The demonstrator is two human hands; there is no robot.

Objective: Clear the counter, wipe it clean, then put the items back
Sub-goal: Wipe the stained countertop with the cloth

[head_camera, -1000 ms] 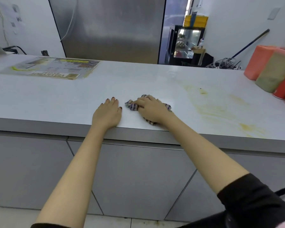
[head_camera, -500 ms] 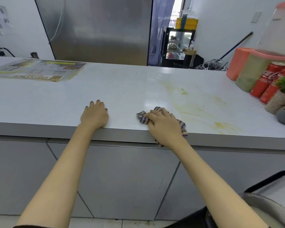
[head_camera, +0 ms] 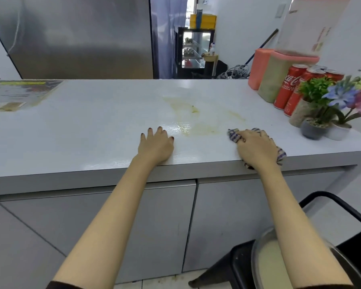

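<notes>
Sliding rightward along the near edge of the counter [head_camera: 92, 132], the right hand [head_camera: 255, 148] and its cloth [head_camera: 233, 135] lie closer to the right end than half a second ago. The gap to the left hand [head_camera: 155, 146] has widened, and that hand has kept its place at the near edge. The view has swung with them: the flower pots [head_camera: 321, 130] at the right end show more fully, and the menu [head_camera: 15, 92] at the far left corner is now cut off by the frame. A tall clear jug [head_camera: 304, 28] behind the pink-lidded tubs [head_camera: 271, 80] is blurred and cropped at the top. The red cans [head_camera: 286, 88] stand partly behind the plants. Below the counter, a round pale vessel [head_camera: 265, 263] on a black stool [head_camera: 342, 207] is half covered by the right forearm, and what it is cannot be told. Yellowish smears [head_camera: 196, 113] spread across the middle of the counter, beyond and between the hands, with a wet sheen just beside the left hand. That hand lies palm down, its fingers straight and slightly spread, holding nothing. The right hand's fingers curl over the cloth and press it to the counter. The cloth is bunched and checked in blue and white. Most of it is hidden under the hand, with one end poking out to the left and a corner hanging over the near edge.
</notes>
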